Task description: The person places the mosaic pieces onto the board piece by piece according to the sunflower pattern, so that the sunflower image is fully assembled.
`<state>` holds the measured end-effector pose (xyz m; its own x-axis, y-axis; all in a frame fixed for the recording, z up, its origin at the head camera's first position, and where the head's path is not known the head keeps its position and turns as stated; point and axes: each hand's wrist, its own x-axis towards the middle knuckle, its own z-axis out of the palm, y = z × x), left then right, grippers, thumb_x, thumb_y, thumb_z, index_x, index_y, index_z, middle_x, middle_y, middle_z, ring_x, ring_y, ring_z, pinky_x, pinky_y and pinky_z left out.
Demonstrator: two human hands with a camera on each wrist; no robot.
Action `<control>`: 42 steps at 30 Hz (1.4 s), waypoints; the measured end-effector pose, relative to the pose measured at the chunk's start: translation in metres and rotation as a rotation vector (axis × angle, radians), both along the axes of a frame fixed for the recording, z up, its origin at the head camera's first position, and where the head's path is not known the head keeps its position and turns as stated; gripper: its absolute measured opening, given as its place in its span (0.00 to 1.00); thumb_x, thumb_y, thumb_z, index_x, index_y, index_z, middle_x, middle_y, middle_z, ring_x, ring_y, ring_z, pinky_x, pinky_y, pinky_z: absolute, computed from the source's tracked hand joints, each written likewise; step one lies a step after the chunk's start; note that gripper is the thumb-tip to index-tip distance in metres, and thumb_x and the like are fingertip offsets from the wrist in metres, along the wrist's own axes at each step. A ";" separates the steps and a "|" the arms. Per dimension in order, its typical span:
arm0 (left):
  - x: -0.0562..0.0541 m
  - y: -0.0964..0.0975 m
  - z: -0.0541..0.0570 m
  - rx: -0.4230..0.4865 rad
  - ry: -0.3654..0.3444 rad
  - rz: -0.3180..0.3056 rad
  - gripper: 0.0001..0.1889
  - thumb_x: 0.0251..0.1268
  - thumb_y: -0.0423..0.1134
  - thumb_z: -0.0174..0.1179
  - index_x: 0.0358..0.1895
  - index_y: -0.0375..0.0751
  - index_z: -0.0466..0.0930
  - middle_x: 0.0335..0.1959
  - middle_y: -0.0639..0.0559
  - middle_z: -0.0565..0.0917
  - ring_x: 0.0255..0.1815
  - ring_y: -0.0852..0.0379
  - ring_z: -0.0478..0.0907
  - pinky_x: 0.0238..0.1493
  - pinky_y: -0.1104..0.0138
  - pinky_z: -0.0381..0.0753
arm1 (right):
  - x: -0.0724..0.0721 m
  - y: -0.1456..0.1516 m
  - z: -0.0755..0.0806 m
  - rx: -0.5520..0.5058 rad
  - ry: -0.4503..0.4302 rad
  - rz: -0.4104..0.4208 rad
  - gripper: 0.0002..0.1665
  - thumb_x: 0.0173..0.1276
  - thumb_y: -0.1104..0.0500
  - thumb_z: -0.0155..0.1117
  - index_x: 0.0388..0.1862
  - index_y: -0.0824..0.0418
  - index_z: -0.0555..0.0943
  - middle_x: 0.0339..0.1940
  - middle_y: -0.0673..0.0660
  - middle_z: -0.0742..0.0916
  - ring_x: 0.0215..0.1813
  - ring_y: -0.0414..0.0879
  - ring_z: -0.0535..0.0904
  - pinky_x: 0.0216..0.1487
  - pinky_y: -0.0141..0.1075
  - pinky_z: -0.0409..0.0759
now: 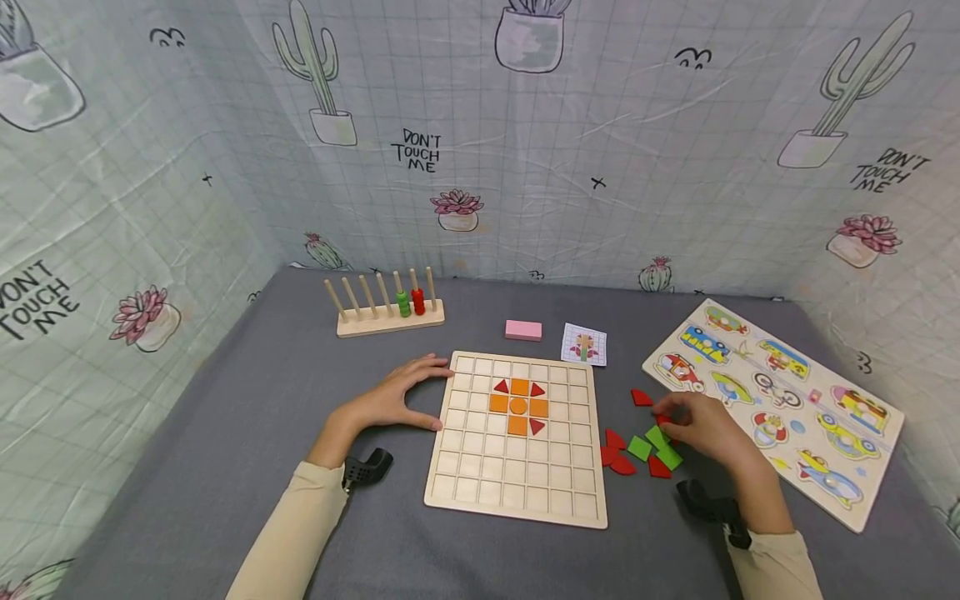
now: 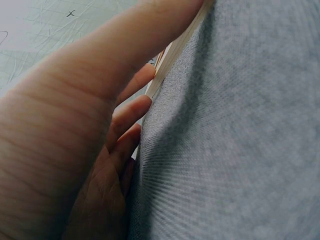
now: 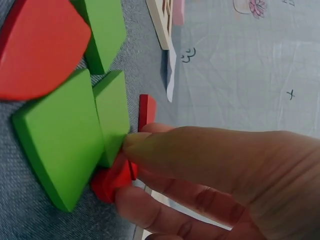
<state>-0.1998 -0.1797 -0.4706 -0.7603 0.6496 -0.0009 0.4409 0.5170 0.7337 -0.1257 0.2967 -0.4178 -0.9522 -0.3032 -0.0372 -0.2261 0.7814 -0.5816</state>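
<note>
A wooden grid board [image 1: 510, 483] lies on the cloth in the head view. Near its top are several orange squares [image 1: 520, 387], an orange circle [image 1: 517, 406] and three red triangles [image 1: 537, 427]. My left hand [image 1: 390, 396] touches the board's left edge with thumb and fingertips, the fingers fairly straight. To the right of the board my right hand [image 1: 705, 427] pinches a red piece [image 3: 112, 180] among loose pieces; the fingers partly cover it. Green squares [image 3: 62, 140] lie beside the thumb, with other red pieces [image 1: 622, 465] around them.
A pattern card [image 1: 584, 345] and a pink block [image 1: 522, 331] lie beyond the board. At the back left stands a peg rack [image 1: 390, 320] with green and red beads. A vehicle puzzle board [image 1: 780, 417] lies right of my right hand. Patterned cloth hangs behind.
</note>
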 end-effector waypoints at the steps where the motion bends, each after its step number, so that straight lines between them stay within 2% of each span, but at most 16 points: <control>1: 0.000 0.000 0.000 0.001 -0.001 0.001 0.42 0.51 0.51 0.75 0.71 0.50 0.68 0.76 0.46 0.59 0.79 0.41 0.44 0.71 0.37 0.45 | 0.000 -0.001 0.000 -0.003 0.005 0.000 0.08 0.59 0.69 0.69 0.39 0.69 0.83 0.34 0.60 0.85 0.24 0.37 0.71 0.25 0.33 0.72; 9: 0.001 0.000 0.002 -0.006 0.000 0.003 0.42 0.51 0.51 0.75 0.71 0.50 0.68 0.76 0.46 0.59 0.79 0.41 0.44 0.71 0.37 0.46 | -0.003 -0.008 -0.005 -0.016 0.010 -0.012 0.09 0.60 0.69 0.68 0.40 0.69 0.84 0.34 0.58 0.85 0.21 0.37 0.68 0.23 0.32 0.69; 14: 0.001 0.000 0.002 -0.006 0.000 0.004 0.42 0.51 0.51 0.75 0.71 0.50 0.68 0.76 0.46 0.59 0.79 0.41 0.45 0.71 0.37 0.46 | -0.002 -0.012 -0.007 -0.025 0.003 -0.021 0.09 0.59 0.67 0.71 0.39 0.67 0.84 0.34 0.57 0.85 0.23 0.38 0.70 0.24 0.32 0.71; 20: 0.001 0.000 0.001 -0.003 0.003 0.000 0.41 0.51 0.50 0.75 0.71 0.50 0.68 0.76 0.46 0.59 0.79 0.41 0.44 0.71 0.36 0.46 | -0.004 -0.012 -0.007 0.008 0.025 -0.021 0.11 0.58 0.66 0.72 0.40 0.68 0.84 0.34 0.58 0.85 0.24 0.39 0.70 0.25 0.33 0.70; 29: 0.000 0.000 0.001 -0.007 -0.004 0.003 0.42 0.51 0.51 0.75 0.71 0.50 0.68 0.76 0.46 0.59 0.79 0.40 0.44 0.70 0.36 0.46 | -0.003 -0.013 -0.012 0.014 0.034 -0.078 0.12 0.58 0.64 0.73 0.39 0.68 0.84 0.29 0.53 0.82 0.23 0.39 0.70 0.24 0.32 0.70; 35: 0.000 -0.001 0.001 -0.019 -0.003 0.000 0.42 0.51 0.52 0.75 0.71 0.51 0.67 0.77 0.46 0.58 0.79 0.41 0.44 0.71 0.37 0.46 | -0.003 -0.016 -0.012 -0.012 0.050 -0.052 0.11 0.58 0.67 0.71 0.39 0.69 0.84 0.32 0.56 0.84 0.24 0.39 0.72 0.26 0.32 0.72; 42: 0.000 0.000 0.001 -0.010 0.003 0.000 0.42 0.51 0.51 0.75 0.71 0.50 0.68 0.76 0.46 0.59 0.79 0.41 0.45 0.71 0.37 0.46 | -0.004 -0.020 -0.012 -0.022 0.063 -0.036 0.14 0.56 0.69 0.71 0.42 0.72 0.83 0.35 0.60 0.84 0.24 0.38 0.71 0.24 0.32 0.71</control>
